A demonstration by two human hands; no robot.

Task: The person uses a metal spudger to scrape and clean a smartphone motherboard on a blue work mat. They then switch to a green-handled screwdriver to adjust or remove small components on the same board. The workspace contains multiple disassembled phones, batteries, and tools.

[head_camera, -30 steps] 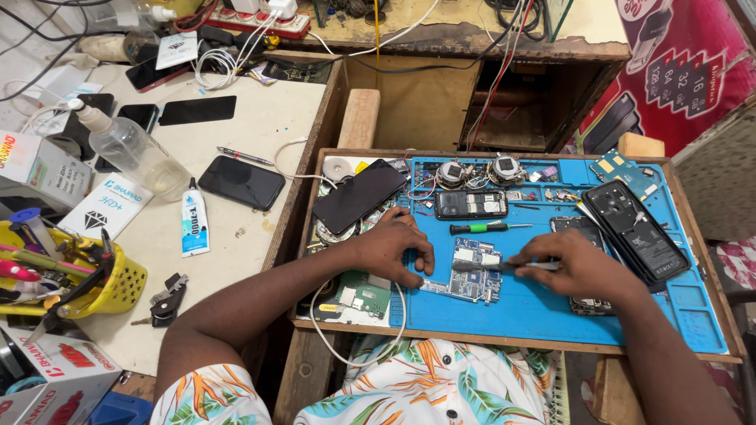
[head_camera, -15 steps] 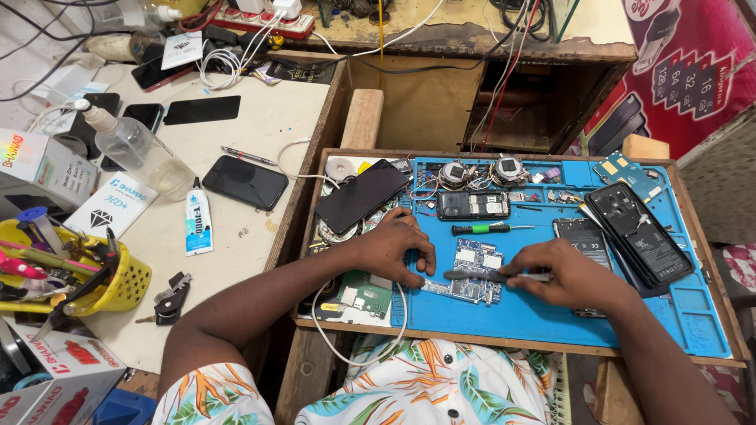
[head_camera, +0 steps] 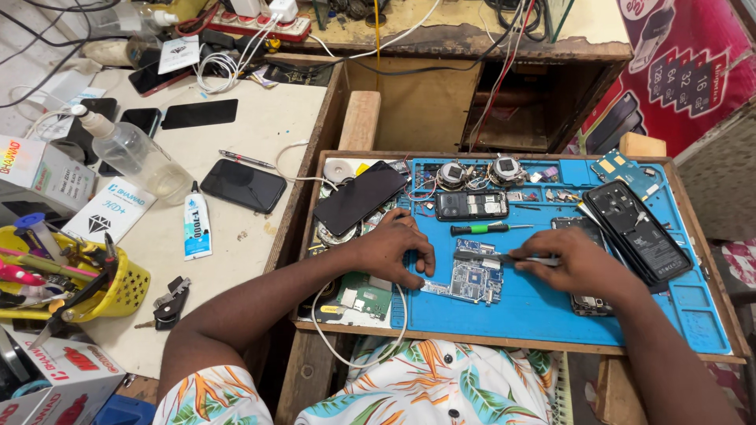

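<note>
The circuit board (head_camera: 475, 277) lies on the blue mat (head_camera: 535, 307) between both hands. The left hand (head_camera: 391, 250) pins its edge with spread fingers; the right hand (head_camera: 579, 264) pinches tweezers (head_camera: 496, 257), tip on the board, probing. Next needs a steady, fine touch. Since earlier, the tip has crept leftward onto the board.

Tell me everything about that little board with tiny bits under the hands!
The circuit board is a flat, roughly rectangular plate, blue-grey, studded with small silvery chips and metal squares. It lies face up on the blue work mat. The left hand steadies its left edge, while the right hand lays a thin tool across its top.
</note>
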